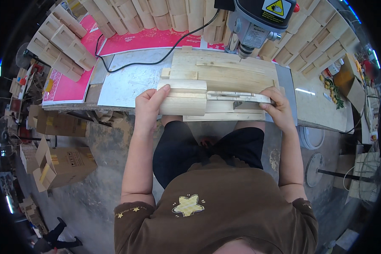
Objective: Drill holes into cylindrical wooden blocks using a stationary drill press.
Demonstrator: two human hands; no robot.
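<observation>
My left hand (148,106) grips the left end of a pale wooden block (183,106) with a rounded face and a lengthwise groove, its thumb on top. In my right hand (279,109), thumb and fingers pinch the right end of a narrow, pale strip (237,96) with dark marks along it. The strip's left end meets the block's right end; whether it goes into the groove I cannot tell. A small grey metal-looking piece (238,104) shows just under the strip. Both are held over a wooden jig board (237,75) with raised strips.
Beyond the board stands a drill press (254,31), its chuck (244,51) pointing down. A black cable (156,62) crosses the table (127,84). Stacked grooved wooden blocks (63,46) line the back and sides. An open carton (67,163) and a white bucket (312,137) are on the floor.
</observation>
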